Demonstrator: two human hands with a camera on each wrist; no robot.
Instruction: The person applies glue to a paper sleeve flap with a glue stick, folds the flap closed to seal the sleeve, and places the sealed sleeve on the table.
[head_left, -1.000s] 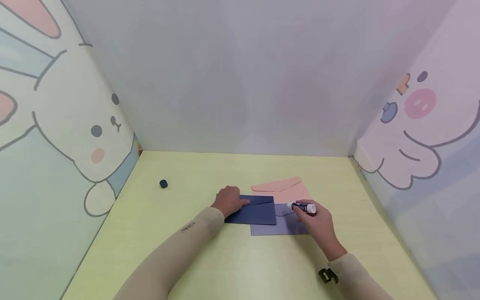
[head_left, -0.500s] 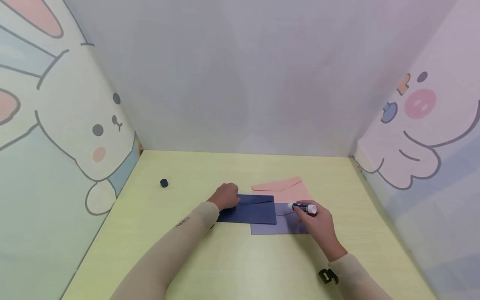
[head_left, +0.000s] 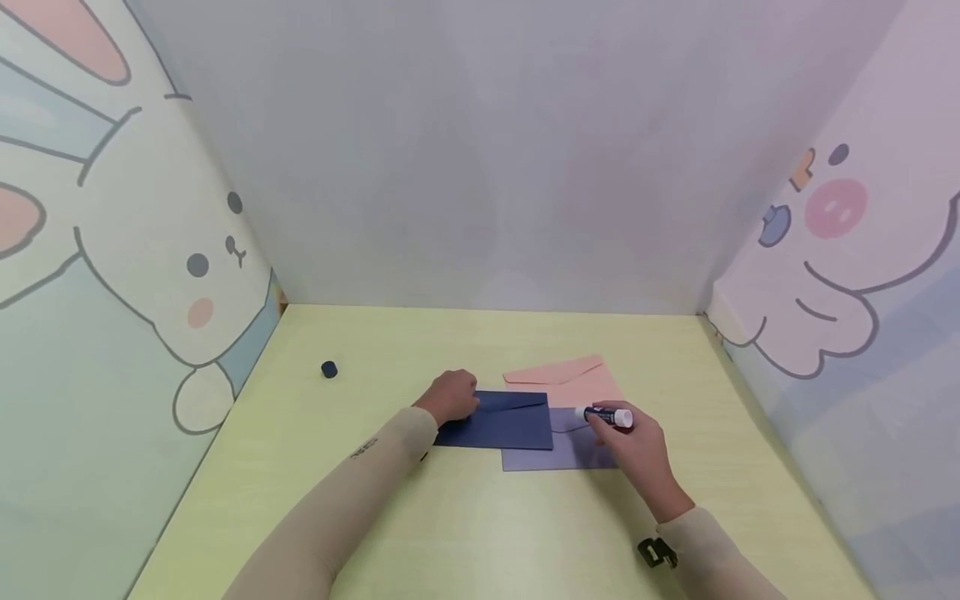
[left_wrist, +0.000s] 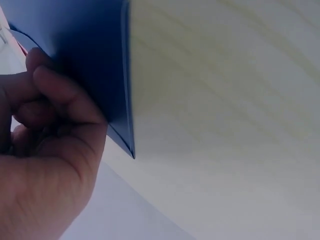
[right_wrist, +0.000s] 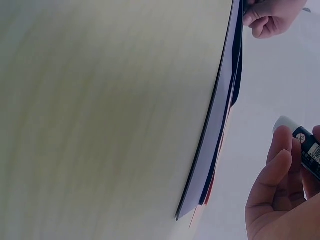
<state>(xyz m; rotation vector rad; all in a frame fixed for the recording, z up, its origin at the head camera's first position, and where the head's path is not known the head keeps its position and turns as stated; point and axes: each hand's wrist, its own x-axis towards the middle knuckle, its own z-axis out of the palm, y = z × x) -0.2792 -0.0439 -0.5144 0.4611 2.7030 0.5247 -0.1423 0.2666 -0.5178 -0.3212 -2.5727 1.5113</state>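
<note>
In the head view my left hand [head_left: 452, 395] is at the left end of a dark blue envelope [head_left: 517, 423], its fingers curled at the upper edge. The left wrist view has the left hand [left_wrist: 55, 120] close up, finger and thumb together against the envelope [left_wrist: 95, 50]; the exact contact is partly hidden. My right hand [head_left: 639, 450] holds a glue stick [head_left: 606, 415] with a dark label and white ends, raised over a purple envelope [head_left: 532, 460]. That purple envelope lies partly under the blue one. In the right wrist view the fingers curl round the glue stick [right_wrist: 306, 145].
A pink envelope [head_left: 585, 385] lies behind, overlapped by the others. A small black cap [head_left: 328, 369] sits at the table's left. The pale yellow table [head_left: 480, 533] is bounded by a grey back wall [head_left: 480, 167] and cartoon-printed side panels [head_left: 150, 208].
My left hand has slid left along the blue envelope, and its outstretched finger has curled in. My right hand stays in place with the glue stick.
</note>
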